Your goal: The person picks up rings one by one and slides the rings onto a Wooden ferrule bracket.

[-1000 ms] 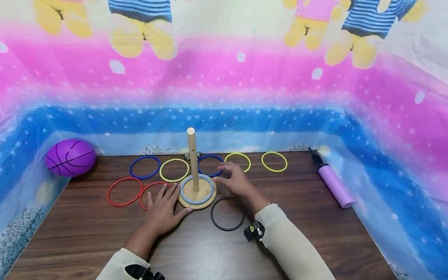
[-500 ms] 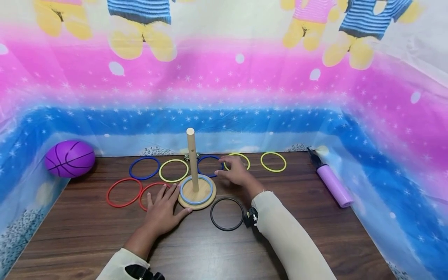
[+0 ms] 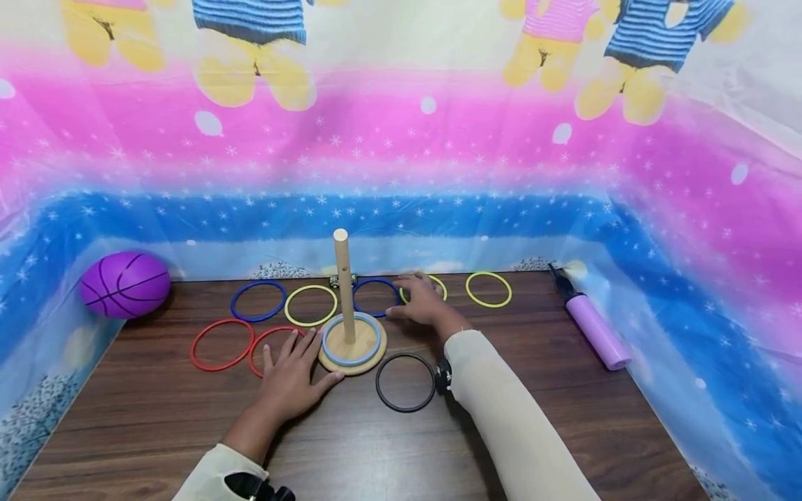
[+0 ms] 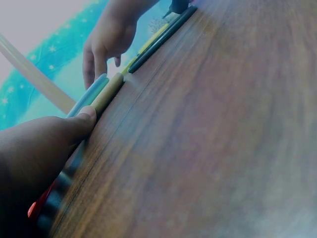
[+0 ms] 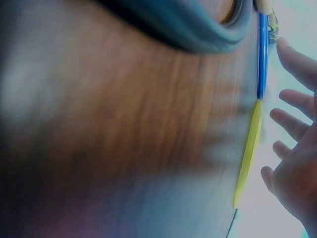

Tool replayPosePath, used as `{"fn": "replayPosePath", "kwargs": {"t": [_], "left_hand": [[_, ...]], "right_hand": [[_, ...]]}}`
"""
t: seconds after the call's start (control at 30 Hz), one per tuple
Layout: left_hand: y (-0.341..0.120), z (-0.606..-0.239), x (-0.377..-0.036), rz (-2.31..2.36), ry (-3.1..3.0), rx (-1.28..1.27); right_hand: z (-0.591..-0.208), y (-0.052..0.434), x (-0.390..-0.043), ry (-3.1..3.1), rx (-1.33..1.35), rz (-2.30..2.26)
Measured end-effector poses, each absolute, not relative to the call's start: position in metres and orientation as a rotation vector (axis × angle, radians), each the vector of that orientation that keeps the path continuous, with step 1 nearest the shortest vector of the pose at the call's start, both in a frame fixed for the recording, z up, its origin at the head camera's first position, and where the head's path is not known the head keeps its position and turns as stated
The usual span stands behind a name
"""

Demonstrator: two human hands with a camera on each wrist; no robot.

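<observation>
A round wooden base with an upright peg stands mid-table, a light blue ring lying around the peg's foot. My left hand lies spread beside it, thumb at the base's edge and fingers over a red ring. In the left wrist view that thumb touches the base's rim. Beyond the base, my right hand hovers at the right side of a dark blue ring and partly covers a yellow ring. Its fingers are apart with nothing between them.
A black ring lies near my right wrist. Another yellow ring is farther right; more rings lie left, including a blue ring and a red ring. A purple ball and a pink pump sit at the sides.
My right hand has moved away from the base's right edge to the back, now by the dark blue and yellow rings. The left hand stays put.
</observation>
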State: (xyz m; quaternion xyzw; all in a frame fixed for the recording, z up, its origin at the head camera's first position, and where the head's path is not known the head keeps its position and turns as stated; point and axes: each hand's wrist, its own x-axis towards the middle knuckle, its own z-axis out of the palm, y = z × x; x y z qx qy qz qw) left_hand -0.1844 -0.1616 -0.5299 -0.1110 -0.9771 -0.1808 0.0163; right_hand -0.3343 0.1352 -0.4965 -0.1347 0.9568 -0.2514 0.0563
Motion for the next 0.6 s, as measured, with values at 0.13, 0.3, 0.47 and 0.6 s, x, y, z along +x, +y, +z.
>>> {"fn": "replayPosePath", "kwargs": {"t": [0.13, 0.3, 0.47, 0.6], "left_hand": [[-0.1614, -0.5312, -0.1842, -0.574, -3.033, -0.348], [-0.1615, -0.5327, -0.1847, -0.577, -3.039, -0.347], [-0.1613, -0.5328, -0.1854, -0.576, -3.030, -0.345], [-0.1614, -0.5328, -0.1854, -0.574, -3.027, -0.344]], "right_hand": [[-0.4965, 0.1311, -0.3338, 2.894, -0.399, -0.695], [-0.4961, 0.1291, -0.3324, 2.888, -0.403, -0.634], [-0.4961, 0.1301, -0.3335, 2.885, -0.411, -0.593], [-0.4968, 0.1313, -0.3356, 2.885, -0.408, -0.565]]}}
